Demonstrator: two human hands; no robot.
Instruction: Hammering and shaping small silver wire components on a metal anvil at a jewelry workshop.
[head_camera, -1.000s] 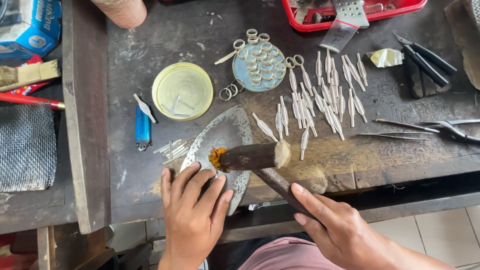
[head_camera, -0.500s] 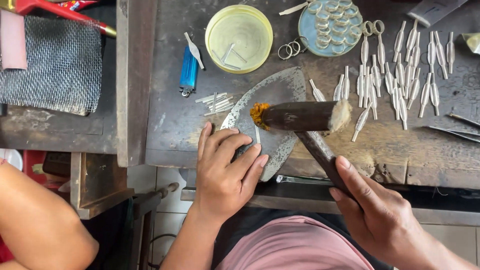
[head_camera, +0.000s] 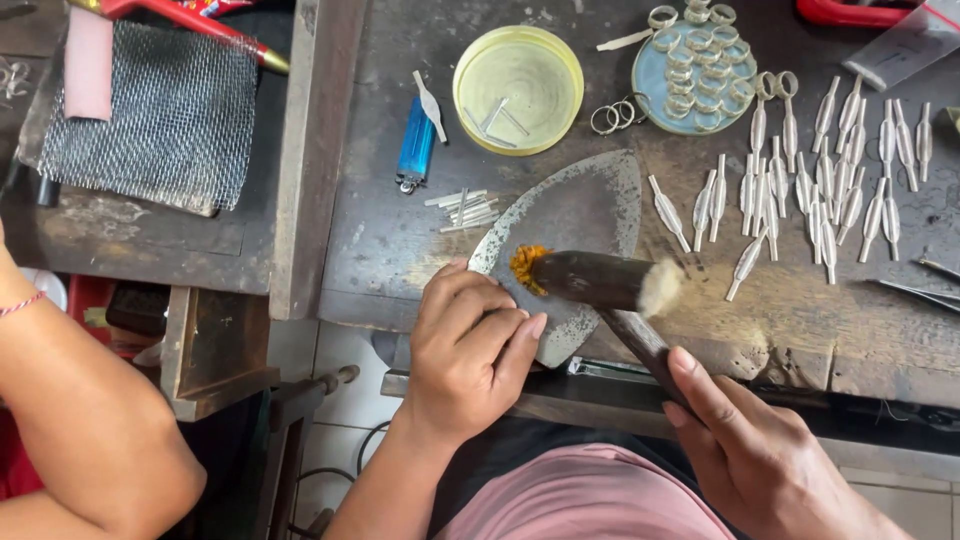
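— What is happening at the dark, scarred wooden bench (head_camera: 420, 240)?

— A person's right hand (head_camera: 760, 450), at the lower right, has its fingers (head_camera: 700, 385) wrapped shut around the dark wooden handle of a mallet (head_camera: 600, 280). The mallet's cylindrical dark head lies level over a flat, teardrop-shaped grey metal plate (head_camera: 590, 205), its frayed orange face turned left and its pale worn face turned right.

— And the other hand?

— The left hand (head_camera: 470, 350) rests on the near end of the metal plate, fingers curled together and pressed down just beside the orange face. What they pin, if anything, is hidden beneath them.

— What surrounds the plate?

— Right of it, rows of small silver spindle-shaped metal pieces (head_camera: 830, 170) lie spread across the bench. Beyond the plate's tip sits a round pale-blue dish of silver rings (head_camera: 695, 80), with a few loose rings (head_camera: 612, 115) just beside it. A round yellow plastic lid (head_camera: 517, 88) holding short silver strips stands left of the dish. A blue lighter (head_camera: 415, 150) lies left of the lid, and a small bundle of thin silver rods (head_camera: 462, 210) lies between the lighter and the plate.

— Anything farther left?

— A square of grey wire mesh (head_camera: 150, 115) lies on a lower wooden surface, under a red-handled tool (head_camera: 190, 25). Another person's bare arm (head_camera: 90, 420) enters at the lower left, well apart from the work.
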